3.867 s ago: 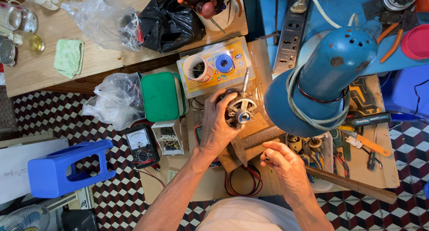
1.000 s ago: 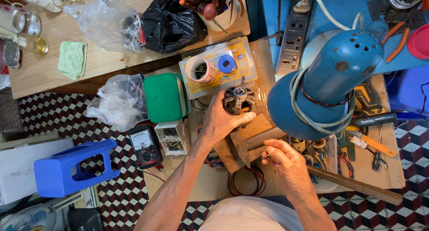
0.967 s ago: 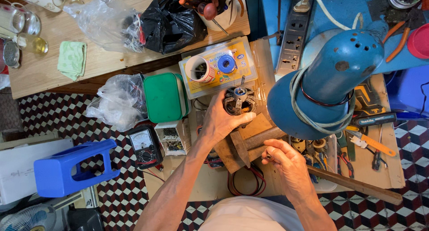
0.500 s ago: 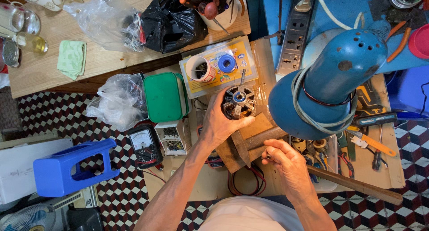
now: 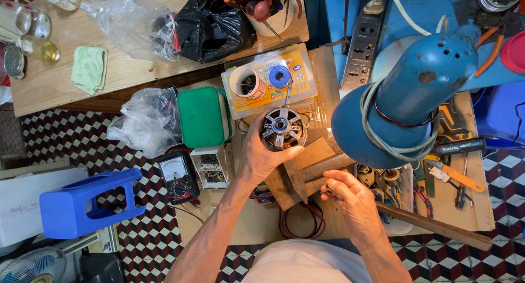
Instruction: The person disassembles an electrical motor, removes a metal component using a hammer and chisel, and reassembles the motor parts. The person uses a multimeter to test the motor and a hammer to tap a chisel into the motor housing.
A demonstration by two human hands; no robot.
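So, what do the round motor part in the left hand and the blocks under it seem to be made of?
Motor part: apparently metal, with a dull grey sheen on its spoked face. Blocks: seemingly bare wood, tan, matte, with rough edges.

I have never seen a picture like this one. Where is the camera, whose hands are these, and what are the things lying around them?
The camera sits on a person's head and looks straight down, so you see that person's own two bare arms over a crowded workbench. The left hand grips a small round electric motor, its metal end facing up. The right hand rests lower with its fingers curled; what they pinch is too small to tell. Wooden blocks lie between the hands. Nearby are a green box, a dial meter, a blue lamp, a power strip and a blue stool on the checkered floor.
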